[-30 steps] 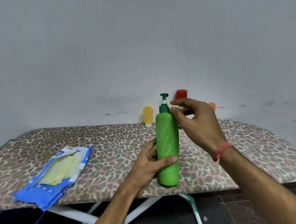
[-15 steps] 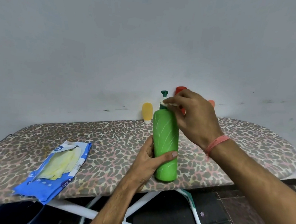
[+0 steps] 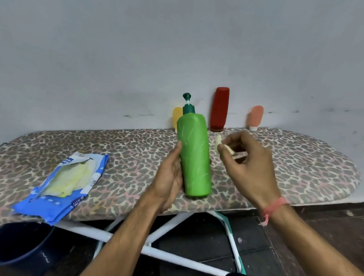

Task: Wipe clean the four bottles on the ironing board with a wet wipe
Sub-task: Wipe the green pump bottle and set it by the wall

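Note:
My left hand (image 3: 169, 175) grips a green pump bottle (image 3: 195, 156) by its lower part, holding it upright above the leopard-print ironing board (image 3: 304, 168). To the bottle's right, my right hand (image 3: 246, 164) pinches a small crumpled pale wet wipe (image 3: 222, 147), a short gap away from the bottle. Three more bottles stand at the board's far edge against the wall: a yellow one (image 3: 176, 118) partly hidden behind the green bottle, a tall red one (image 3: 219, 109) and a small pink one (image 3: 255, 117).
An opened blue wet-wipe pack (image 3: 65, 185) lies on the board's left front part. Under the board are white metal legs (image 3: 170, 223), a dark bucket (image 3: 16, 249) at bottom left, and dark floor tiles. A grey wall rises behind.
My right hand left the pump top and dropped to the bottle's right with the wipe. The red and pink bottles behind came into full view.

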